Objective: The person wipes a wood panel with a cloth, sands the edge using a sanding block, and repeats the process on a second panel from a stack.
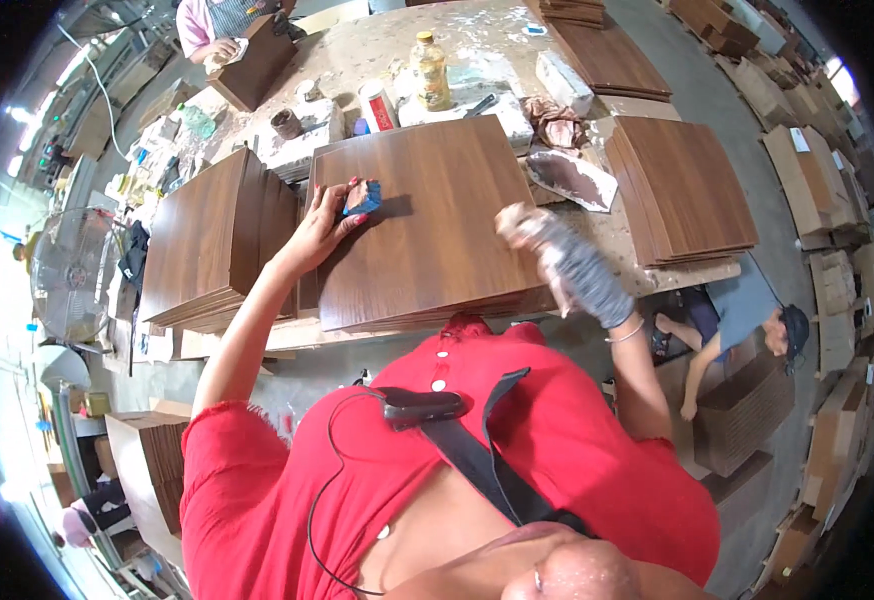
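My left hand point(325, 228) pinching a small blue sanding block point(362, 197) on the smooth dark walnut-grain rectangular panel point(427, 215), block at ten o'clock, my right hand point(529, 230) gloved, blurred, grip unclear, hovering at the three o'clock edge.

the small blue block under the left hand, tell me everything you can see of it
The small blue block is a squat, roughly square pad, bright blue with a darker side face; it looks like foam or a sponge, though that is unclear. It lies flat near the upper left corner of the top dark brown wood-grain panel, which caps a stack on the workbench. The left hand rests on that panel with fingertips gripping the block's left edge. It casts a short shadow to its right. The gloved right hand, blurred, is apart from it.
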Available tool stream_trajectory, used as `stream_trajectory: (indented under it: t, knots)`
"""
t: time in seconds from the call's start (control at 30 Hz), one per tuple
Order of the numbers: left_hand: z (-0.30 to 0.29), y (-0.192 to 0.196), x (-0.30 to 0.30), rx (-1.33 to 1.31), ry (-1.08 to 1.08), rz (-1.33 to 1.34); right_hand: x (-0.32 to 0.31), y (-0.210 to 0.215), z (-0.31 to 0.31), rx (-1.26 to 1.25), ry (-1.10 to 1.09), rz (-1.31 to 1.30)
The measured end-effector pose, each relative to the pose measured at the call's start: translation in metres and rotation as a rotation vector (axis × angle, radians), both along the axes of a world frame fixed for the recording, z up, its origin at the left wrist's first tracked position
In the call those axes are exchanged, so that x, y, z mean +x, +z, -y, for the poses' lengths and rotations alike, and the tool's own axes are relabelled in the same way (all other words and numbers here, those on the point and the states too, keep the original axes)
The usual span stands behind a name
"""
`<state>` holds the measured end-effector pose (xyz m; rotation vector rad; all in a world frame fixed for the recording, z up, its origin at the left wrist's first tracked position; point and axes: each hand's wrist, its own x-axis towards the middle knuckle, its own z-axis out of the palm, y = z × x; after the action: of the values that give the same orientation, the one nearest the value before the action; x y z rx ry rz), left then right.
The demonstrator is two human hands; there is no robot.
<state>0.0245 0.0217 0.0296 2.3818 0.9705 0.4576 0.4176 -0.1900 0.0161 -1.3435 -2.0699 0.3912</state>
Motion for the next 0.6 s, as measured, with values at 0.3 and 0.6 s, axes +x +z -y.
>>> stream_trajectory:
  t: [0.3,0.6]
  knots:
    - [0.064,-0.022,0.061,0.140,0.456,-0.039,0.006,-0.006,-0.043,0.213,0.176,0.326]
    - [0.069,-0.013,0.065,0.182,0.433,-0.070,0.033,-0.069,-0.287,-0.036,0.124,0.006]
